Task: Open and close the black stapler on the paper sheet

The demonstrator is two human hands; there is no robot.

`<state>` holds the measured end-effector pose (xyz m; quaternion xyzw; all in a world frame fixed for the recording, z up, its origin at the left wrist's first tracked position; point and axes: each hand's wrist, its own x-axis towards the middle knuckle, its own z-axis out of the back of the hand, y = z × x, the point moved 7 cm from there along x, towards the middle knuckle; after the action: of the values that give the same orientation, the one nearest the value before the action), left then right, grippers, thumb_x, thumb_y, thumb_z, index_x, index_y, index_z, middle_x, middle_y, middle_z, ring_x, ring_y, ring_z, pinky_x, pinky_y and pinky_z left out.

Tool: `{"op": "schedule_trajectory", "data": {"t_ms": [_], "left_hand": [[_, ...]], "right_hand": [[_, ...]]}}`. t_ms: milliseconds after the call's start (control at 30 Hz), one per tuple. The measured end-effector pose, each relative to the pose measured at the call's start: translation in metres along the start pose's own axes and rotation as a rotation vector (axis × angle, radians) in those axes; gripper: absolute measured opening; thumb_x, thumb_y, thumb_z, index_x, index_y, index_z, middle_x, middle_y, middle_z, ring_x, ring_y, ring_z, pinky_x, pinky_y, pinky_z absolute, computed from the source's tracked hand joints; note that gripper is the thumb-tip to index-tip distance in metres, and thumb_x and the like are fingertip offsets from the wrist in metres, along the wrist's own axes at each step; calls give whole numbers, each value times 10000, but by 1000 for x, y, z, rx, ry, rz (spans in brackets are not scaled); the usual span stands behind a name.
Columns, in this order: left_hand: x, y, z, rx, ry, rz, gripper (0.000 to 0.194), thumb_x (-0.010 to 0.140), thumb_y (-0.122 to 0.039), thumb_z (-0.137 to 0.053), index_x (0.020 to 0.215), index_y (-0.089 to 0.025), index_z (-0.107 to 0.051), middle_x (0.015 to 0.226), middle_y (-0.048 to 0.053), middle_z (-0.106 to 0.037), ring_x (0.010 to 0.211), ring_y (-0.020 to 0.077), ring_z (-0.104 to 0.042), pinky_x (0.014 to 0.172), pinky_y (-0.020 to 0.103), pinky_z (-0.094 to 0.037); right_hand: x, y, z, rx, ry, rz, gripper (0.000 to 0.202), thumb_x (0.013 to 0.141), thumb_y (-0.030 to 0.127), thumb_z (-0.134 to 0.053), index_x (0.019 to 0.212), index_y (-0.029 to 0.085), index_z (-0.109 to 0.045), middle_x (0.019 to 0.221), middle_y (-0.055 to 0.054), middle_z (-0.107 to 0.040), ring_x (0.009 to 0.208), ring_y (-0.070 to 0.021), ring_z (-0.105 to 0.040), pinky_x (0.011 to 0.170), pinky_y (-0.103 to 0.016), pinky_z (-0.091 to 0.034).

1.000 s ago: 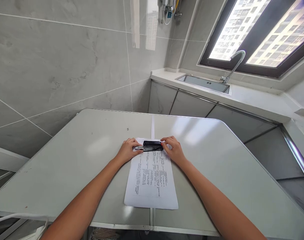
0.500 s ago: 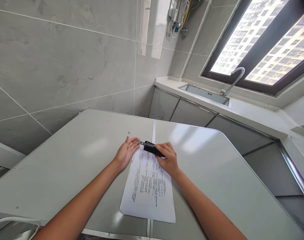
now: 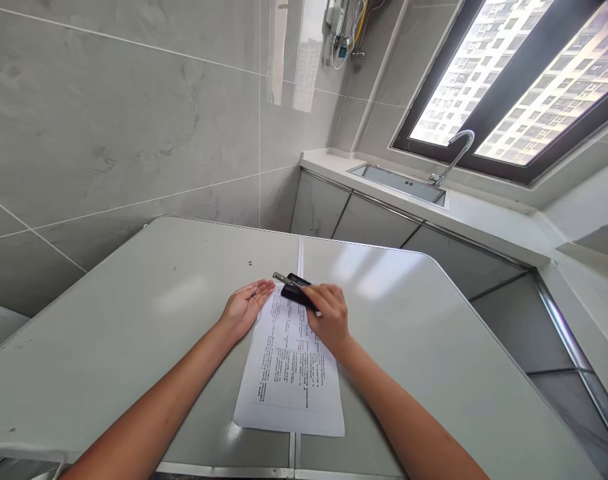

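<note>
A black stapler with a metal front part is gripped in my right hand, over the top end of a printed sheet of paper. Its metal end points to the left, toward my left hand. Palm up and fingers extended, my left hand rests beside the paper's upper left edge, apart from the stapler. The paper lies flat on the pale table, across its centre seam. My right hand covers part of the paper's upper right side.
Behind the table runs a white counter with a sink and a curved faucet below a window. A grey tiled wall stands at the left. A white cable shows at the lower left.
The stapler's metal front part now stands apart from its black body, raised at an angle. My left hand's fingers have drawn away from the stapler's tip. The whole view has shifted slightly.
</note>
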<state>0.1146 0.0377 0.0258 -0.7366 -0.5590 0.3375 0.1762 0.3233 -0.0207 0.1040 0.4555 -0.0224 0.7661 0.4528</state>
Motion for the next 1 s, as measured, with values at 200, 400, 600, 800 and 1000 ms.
{"op": "schedule_trajectory", "data": {"t_ms": [200, 400, 600, 800, 1000], "left_hand": [[-6, -25, 9, 222, -83, -275, 145, 955, -298, -678, 947, -154, -671, 880, 35, -639, 619, 61, -568, 580, 177, -502], [-16, -20, -12, 405, 95, -158, 434, 950, -568, -619, 780, -173, -557, 601, -80, -285, 440, 40, -237, 412, 173, -211], [-36, -27, -41, 638, 285, -302, 274, 966, -448, -591, 1084, -213, -665, 786, -13, -562, 493, 67, -427, 487, 229, -353], [-47, -18, -44, 916, 392, -362, 503, 994, -474, -580, 1427, -222, -540, 667, -2, -687, 541, 156, -588, 581, 281, -423], [-55, -11, -50, 937, 469, -337, 450, 1014, -487, -539, 1386, -237, -502, 767, 37, -746, 684, 201, -694, 590, 274, -445]], "right_hand": [[-8, -51, -23, 372, 252, -519, 290, 776, 255, -761, 1066, 250, -751, 1023, -38, -772, 906, -243, -712, 822, -389, -566], [-4, -50, -27, 327, 356, -435, 308, 777, 281, -809, 1077, 253, -749, 1023, -45, -752, 948, -245, -687, 858, -405, -558], [27, 12, 4, 200, 126, -7, 154, 961, 268, -670, 1101, 277, -731, 1083, -65, -720, 1029, -234, -629, 913, -423, -548], [31, 55, -20, 67, 208, 281, 314, 1010, 190, -568, 1286, 298, -673, 1154, -74, -708, 1013, -224, -628, 893, -400, -530], [33, 60, -24, 94, 159, 386, 246, 1003, 143, -556, 1129, 271, -725, 963, -48, -727, 840, -195, -615, 769, -363, -488]]}}
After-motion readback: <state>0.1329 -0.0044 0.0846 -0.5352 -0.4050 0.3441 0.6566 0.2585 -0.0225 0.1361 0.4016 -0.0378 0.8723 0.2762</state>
